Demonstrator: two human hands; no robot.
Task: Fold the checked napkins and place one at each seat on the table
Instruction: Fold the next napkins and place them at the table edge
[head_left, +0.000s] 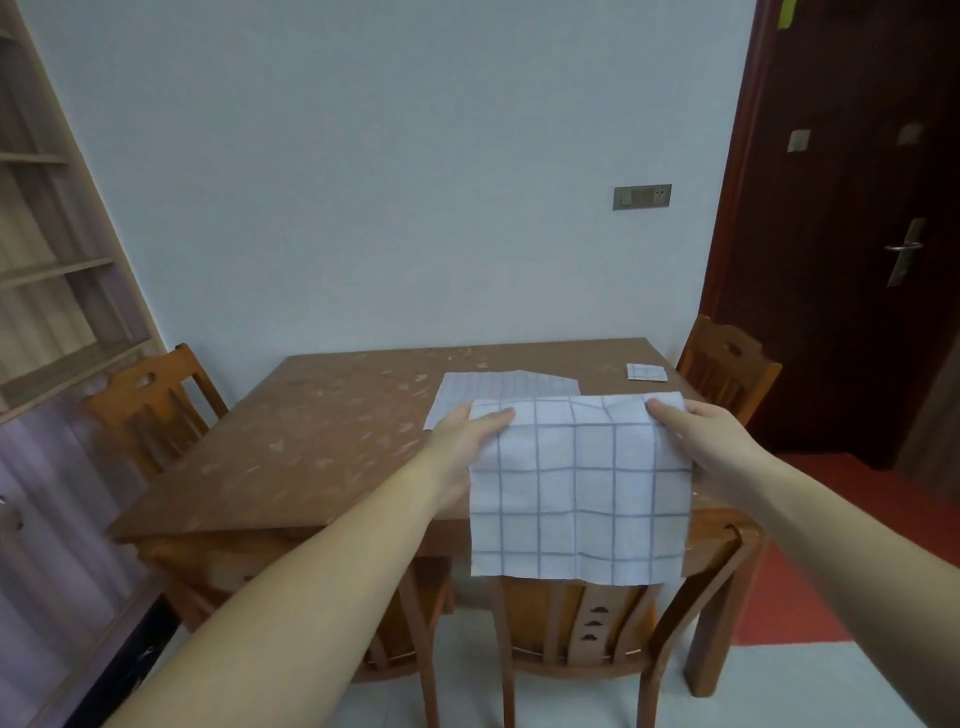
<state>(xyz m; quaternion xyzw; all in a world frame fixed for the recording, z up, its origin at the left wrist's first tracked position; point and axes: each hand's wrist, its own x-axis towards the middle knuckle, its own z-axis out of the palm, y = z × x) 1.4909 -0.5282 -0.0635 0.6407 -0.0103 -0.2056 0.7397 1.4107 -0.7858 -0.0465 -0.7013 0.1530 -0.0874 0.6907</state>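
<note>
I hold a white checked napkin (579, 488) up in front of me over the near edge of the brown wooden table (311, 441). My left hand (467, 441) pinches its top left corner and my right hand (696, 441) grips its top right corner, so the cloth hangs open below them. Behind it, another checked napkin (498, 387) lies flat on the tabletop. A small folded checked napkin (645, 372) rests at the far right corner of the table.
Wooden chairs stand at the left side (150, 410), at the far right (727, 364) and at the near side under the hanging cloth (587, 618). A shelf unit (47, 260) lines the left wall and a dark door (852, 234) is at the right.
</note>
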